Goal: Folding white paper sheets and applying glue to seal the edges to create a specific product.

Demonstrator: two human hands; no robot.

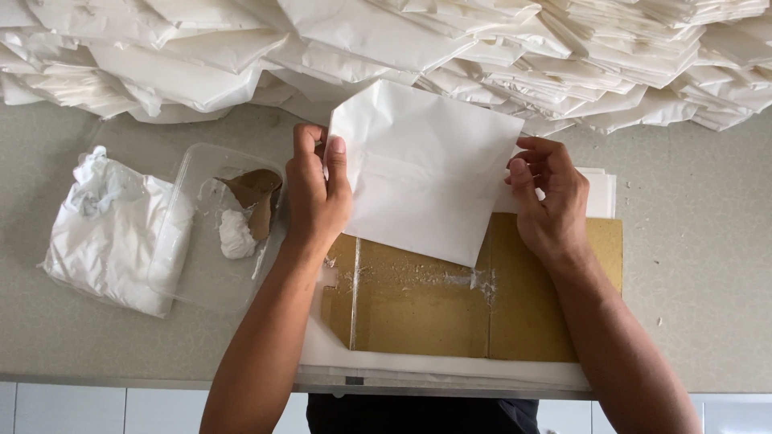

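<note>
A folded white paper bag point(422, 173) is held up over the table, tilted slightly. My left hand point(316, 193) grips its left edge, thumb on the front. My right hand point(549, 201) pinches its right edge with curled fingers. Under the bag lies a brown cardboard template point(490, 301) smeared with white paste, resting on flat white sheets point(450, 368) near the table's front edge.
A large heap of folded white paper bags point(402, 48) fills the back of the grey table point(700, 265). At the left lie a clear plastic lid point(209, 265) with white paste and a brown cardboard scrap point(257, 197), and a crumpled white plastic bag point(108, 229).
</note>
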